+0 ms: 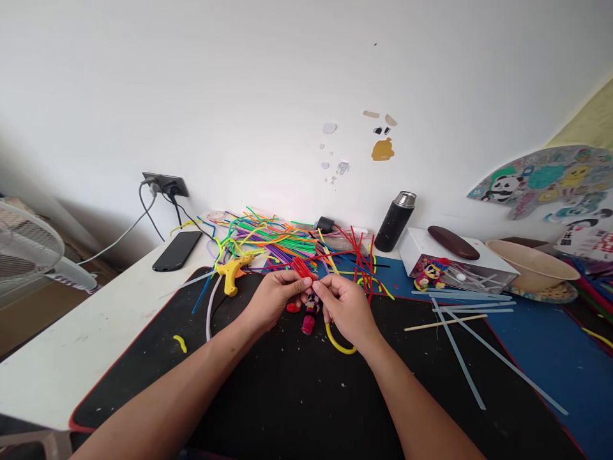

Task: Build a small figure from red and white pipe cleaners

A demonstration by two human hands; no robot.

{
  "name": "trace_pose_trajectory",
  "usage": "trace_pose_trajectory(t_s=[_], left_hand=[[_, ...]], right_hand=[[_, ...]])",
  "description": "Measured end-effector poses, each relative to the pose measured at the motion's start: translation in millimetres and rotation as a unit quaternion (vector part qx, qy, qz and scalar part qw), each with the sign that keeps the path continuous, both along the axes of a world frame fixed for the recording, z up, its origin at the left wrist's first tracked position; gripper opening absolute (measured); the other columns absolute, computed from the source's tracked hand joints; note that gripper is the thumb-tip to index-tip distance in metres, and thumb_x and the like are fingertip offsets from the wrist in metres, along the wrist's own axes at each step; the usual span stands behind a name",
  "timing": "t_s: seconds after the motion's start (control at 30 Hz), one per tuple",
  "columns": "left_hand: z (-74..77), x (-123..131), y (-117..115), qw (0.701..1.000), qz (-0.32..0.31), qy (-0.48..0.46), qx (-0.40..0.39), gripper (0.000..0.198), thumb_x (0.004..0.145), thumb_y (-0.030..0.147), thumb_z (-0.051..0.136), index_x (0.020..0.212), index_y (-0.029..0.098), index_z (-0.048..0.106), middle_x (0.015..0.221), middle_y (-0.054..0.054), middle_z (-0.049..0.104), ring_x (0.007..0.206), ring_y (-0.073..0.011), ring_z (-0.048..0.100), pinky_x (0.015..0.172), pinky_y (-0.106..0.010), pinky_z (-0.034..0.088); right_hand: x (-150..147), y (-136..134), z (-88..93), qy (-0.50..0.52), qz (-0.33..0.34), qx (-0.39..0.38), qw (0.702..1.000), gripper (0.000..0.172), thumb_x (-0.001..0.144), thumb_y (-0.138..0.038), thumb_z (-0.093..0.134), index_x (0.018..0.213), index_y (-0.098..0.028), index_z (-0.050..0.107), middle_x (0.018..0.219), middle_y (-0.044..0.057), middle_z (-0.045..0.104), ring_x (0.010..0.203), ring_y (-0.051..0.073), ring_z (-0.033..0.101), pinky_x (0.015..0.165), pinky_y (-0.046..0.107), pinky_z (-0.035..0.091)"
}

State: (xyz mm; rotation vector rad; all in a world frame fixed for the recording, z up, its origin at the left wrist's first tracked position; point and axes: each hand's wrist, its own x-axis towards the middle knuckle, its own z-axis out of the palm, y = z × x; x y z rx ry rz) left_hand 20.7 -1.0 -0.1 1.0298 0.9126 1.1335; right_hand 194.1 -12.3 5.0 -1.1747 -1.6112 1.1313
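My left hand (274, 298) and my right hand (345, 309) meet over the black mat (287, 396), both pinching a small bundle of red pipe cleaner (302, 268) between their fingertips. Just below the hands lies a small pink and red pipe-cleaner figure (309, 315). A curved yellow pipe cleaner (338, 344) lies under my right hand. A yellow glue gun (232, 272) rests left of my left hand. Behind the hands spreads a heap of colourful pipe cleaners (268, 239).
A black phone (177, 250) lies at the left near a wall socket (165, 184). A black flask (395, 221), a white box (454, 262), a beige bowl (529, 265) and several clear glue sticks (460, 358) sit to the right. A fan (29, 255) stands far left.
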Motion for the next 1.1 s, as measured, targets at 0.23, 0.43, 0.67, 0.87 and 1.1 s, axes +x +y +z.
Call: trace_pose_trajectory(t_s=[0.23, 0.43, 0.67, 0.87, 1.1], left_hand=[[0.5, -6, 2, 1.0, -0.016, 0.02, 0.004, 0.039, 0.064, 0.049, 0.093, 0.068, 0.015, 0.076, 0.062, -0.002, 0.063, 0.051, -0.0085, 0.049, 0.047, -0.021, 0.041], [1.4, -12, 4, 0.997, -0.053, 0.042, 0.027, 0.031, 0.069, 0.044, 0.091, 0.077, 0.016, 0.08, 0.066, -0.002, 0.066, 0.052, -0.0084, 0.052, 0.05, -0.02, 0.042], [5.4, -12, 5, 1.0, 0.012, -0.022, 0.015, 0.036, 0.068, 0.047, 0.093, 0.071, 0.015, 0.078, 0.066, -0.004, 0.069, 0.055, -0.0103, 0.058, 0.049, -0.02, 0.044], [7.3, -11, 4, 0.999, 0.014, -0.043, 0.009, 0.039, 0.064, 0.047, 0.095, 0.07, 0.013, 0.076, 0.066, -0.003, 0.07, 0.054, -0.0088, 0.059, 0.049, -0.018, 0.045], [5.0, -5, 2, 0.999, 0.008, -0.039, 0.003, 0.042, 0.063, 0.047, 0.096, 0.071, 0.012, 0.076, 0.063, -0.003, 0.069, 0.054, -0.009, 0.059, 0.049, -0.018, 0.046]], right_hand=[[0, -1, 3.6, -0.034, 0.021, 0.002, 0.999, 0.027, 0.095, -0.042, 0.059, 0.078, -0.021, 0.065, 0.048, -0.007, 0.052, 0.037, 0.01, 0.046, 0.044, 0.022, 0.036], [-2, 0, 0.3, -0.016, 0.031, -0.019, 0.999, 0.027, 0.095, -0.043, 0.061, 0.08, -0.02, 0.065, 0.052, -0.007, 0.055, 0.037, 0.009, 0.047, 0.041, 0.021, 0.034], [-1, 0, 1.5, 0.067, 0.044, -0.068, 0.994, 0.036, 0.095, -0.053, 0.06, 0.089, -0.019, 0.067, 0.054, -0.006, 0.057, 0.04, 0.01, 0.052, 0.042, 0.02, 0.038], [-3, 0, 2.9, 0.084, 0.041, -0.071, 0.993, 0.036, 0.091, -0.054, 0.065, 0.094, -0.018, 0.067, 0.059, -0.005, 0.061, 0.042, 0.01, 0.055, 0.042, 0.02, 0.039], [-5, -2, -0.6, 0.057, 0.028, -0.024, 0.998, 0.028, 0.091, -0.046, 0.065, 0.084, -0.019, 0.066, 0.054, -0.005, 0.057, 0.041, 0.01, 0.052, 0.043, 0.021, 0.038]])
